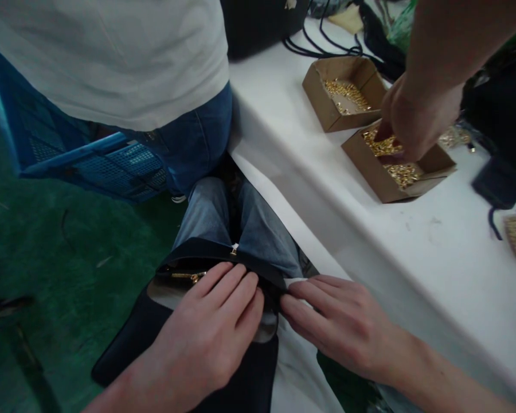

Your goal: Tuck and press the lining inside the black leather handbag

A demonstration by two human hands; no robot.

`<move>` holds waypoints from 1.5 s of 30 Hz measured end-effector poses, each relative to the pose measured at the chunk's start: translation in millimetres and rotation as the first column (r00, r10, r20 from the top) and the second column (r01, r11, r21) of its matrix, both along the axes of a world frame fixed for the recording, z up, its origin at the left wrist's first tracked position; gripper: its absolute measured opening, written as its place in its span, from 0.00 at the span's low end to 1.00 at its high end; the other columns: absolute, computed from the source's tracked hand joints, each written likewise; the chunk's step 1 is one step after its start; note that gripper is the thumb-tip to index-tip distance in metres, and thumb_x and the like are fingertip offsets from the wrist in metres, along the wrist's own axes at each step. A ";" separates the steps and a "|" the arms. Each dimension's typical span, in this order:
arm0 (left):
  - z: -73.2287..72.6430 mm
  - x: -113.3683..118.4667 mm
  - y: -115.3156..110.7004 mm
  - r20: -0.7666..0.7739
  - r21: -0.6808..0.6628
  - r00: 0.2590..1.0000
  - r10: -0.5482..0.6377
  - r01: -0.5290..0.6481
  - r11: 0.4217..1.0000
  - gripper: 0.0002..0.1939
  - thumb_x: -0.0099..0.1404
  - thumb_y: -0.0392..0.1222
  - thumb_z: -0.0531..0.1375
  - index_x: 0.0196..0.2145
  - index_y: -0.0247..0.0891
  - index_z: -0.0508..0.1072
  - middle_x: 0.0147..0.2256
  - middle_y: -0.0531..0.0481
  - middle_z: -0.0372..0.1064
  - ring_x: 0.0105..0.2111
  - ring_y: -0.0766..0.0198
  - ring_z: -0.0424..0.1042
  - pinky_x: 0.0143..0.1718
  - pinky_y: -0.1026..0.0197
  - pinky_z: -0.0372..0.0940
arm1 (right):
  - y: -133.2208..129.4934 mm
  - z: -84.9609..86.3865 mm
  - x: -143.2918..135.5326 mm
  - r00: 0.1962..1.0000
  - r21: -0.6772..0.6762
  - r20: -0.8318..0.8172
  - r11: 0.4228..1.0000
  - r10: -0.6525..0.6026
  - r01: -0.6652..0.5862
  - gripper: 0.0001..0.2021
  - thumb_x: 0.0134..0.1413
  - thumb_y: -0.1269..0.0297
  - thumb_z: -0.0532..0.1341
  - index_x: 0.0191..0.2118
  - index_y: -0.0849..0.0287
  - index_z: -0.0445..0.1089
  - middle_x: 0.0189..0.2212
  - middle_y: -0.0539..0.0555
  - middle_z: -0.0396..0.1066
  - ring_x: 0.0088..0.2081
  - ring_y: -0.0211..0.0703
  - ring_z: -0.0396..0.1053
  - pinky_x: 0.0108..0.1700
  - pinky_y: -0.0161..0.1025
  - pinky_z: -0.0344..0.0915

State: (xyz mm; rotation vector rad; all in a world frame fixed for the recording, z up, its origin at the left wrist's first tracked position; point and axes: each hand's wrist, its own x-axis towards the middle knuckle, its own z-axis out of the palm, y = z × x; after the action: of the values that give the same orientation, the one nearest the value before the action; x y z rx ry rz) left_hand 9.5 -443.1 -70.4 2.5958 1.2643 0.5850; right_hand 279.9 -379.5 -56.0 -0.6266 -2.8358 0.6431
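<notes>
A black bag (236, 378) with a pale lining and a gold zipper (183, 275) lies across my lap, its mouth held apart. My left hand (215, 321) is at the opening, fingers bent over the inner edge beside the zipper pull; the fingertips are partly hidden inside. At the right end of the mouth, my right hand (339, 321) pinches the bag's dark rim between thumb and fingers. A small gold fitting (234, 250) sits on the far rim.
On the white table (309, 166) stand two cardboard boxes (327, 109) of small gold pieces. Another person's hand (425, 115) reaches into the nearer one. A person in a white shirt (112, 51) stands ahead, by a blue plastic crate (112, 166). Black cords (322, 51) lie behind.
</notes>
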 end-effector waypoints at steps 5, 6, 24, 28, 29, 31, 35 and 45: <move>-9.7 5.9 1.1 0.083 -0.019 0.996 -0.032 0.033 0.999 0.17 0.84 0.33 0.51 0.59 0.26 0.77 0.49 0.40 0.83 0.48 0.51 0.82 0.55 0.46 0.76 | -2.1 -1.6 -0.6 0.995 0.012 -0.089 0.999 -0.034 0.036 0.15 0.84 0.74 0.50 0.47 0.63 0.73 0.39 0.57 0.74 0.34 0.47 0.67 0.37 0.47 0.61; -12.1 6.6 -0.2 0.119 -0.030 0.993 -0.023 0.026 0.999 0.15 0.83 0.33 0.54 0.57 0.27 0.78 0.47 0.41 0.84 0.46 0.52 0.83 0.52 0.47 0.76 | -2.4 -2.5 -0.9 0.995 0.010 -0.091 0.999 -0.042 0.043 0.13 0.84 0.74 0.52 0.47 0.63 0.73 0.39 0.58 0.75 0.34 0.47 0.68 0.37 0.47 0.62; -42.2 18.2 -39.0 0.156 -0.117 0.968 0.198 -0.181 0.977 0.15 0.85 0.36 0.54 0.59 0.31 0.77 0.48 0.45 0.86 0.45 0.54 0.85 0.54 0.48 0.78 | -14.6 -16.1 -3.7 0.986 0.039 -0.169 0.999 0.013 -0.006 0.17 0.85 0.73 0.47 0.51 0.68 0.75 0.35 0.57 0.74 0.32 0.49 0.66 0.37 0.49 0.63; -39.5 16.4 -36.3 0.195 -0.156 0.951 0.239 -0.211 0.965 0.14 0.86 0.38 0.52 0.55 0.36 0.78 0.44 0.49 0.86 0.42 0.58 0.85 0.50 0.50 0.79 | -16.4 -20.5 -8.8 0.981 0.055 -0.192 0.998 0.000 0.011 0.16 0.84 0.74 0.49 0.50 0.67 0.75 0.35 0.57 0.74 0.31 0.48 0.65 0.36 0.48 0.61; -38.4 16.1 -36.0 0.198 -0.171 0.948 0.248 -0.215 0.961 0.15 0.86 0.39 0.51 0.54 0.36 0.78 0.43 0.49 0.86 0.42 0.58 0.85 0.50 0.51 0.79 | -17.2 -22.5 -9.3 0.980 0.053 -0.201 0.998 -0.004 0.015 0.15 0.83 0.74 0.50 0.50 0.67 0.75 0.34 0.56 0.73 0.31 0.48 0.64 0.36 0.48 0.60; -36.7 16.3 -35.7 0.197 -0.187 0.949 0.247 -0.211 0.959 0.15 0.86 0.39 0.51 0.54 0.37 0.78 0.42 0.50 0.86 0.41 0.59 0.85 0.49 0.51 0.79 | -19.1 -26.7 -8.6 0.980 0.039 -0.200 0.999 -0.011 0.020 0.14 0.83 0.74 0.51 0.49 0.66 0.75 0.34 0.55 0.71 0.32 0.49 0.63 0.37 0.48 0.60; -37.2 18.7 -35.5 0.189 -0.151 0.953 0.236 -0.209 0.966 0.13 0.84 0.36 0.54 0.56 0.35 0.77 0.44 0.47 0.86 0.42 0.56 0.85 0.51 0.49 0.79 | -22.6 -31.6 -3.3 0.981 -0.004 -0.190 0.999 -0.043 0.043 0.13 0.83 0.75 0.52 0.52 0.67 0.75 0.35 0.55 0.69 0.33 0.48 0.61 0.38 0.48 0.59; -42.7 16.3 -32.0 0.253 -0.215 0.950 0.185 -0.131 0.968 0.12 0.80 0.33 0.57 0.55 0.38 0.77 0.45 0.49 0.85 0.43 0.55 0.83 0.51 0.49 0.75 | -1.9 -4.3 -7.2 0.994 -0.077 -0.105 0.996 0.039 -0.047 0.17 0.85 0.73 0.47 0.48 0.63 0.74 0.36 0.55 0.69 0.33 0.48 0.64 0.36 0.46 0.61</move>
State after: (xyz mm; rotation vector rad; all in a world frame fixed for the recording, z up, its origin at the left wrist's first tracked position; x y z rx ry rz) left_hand 25.8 -475.1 -113.1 2.1818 1.3692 0.7723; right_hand 272.7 -381.3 -60.3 -0.5296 -2.7457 0.7763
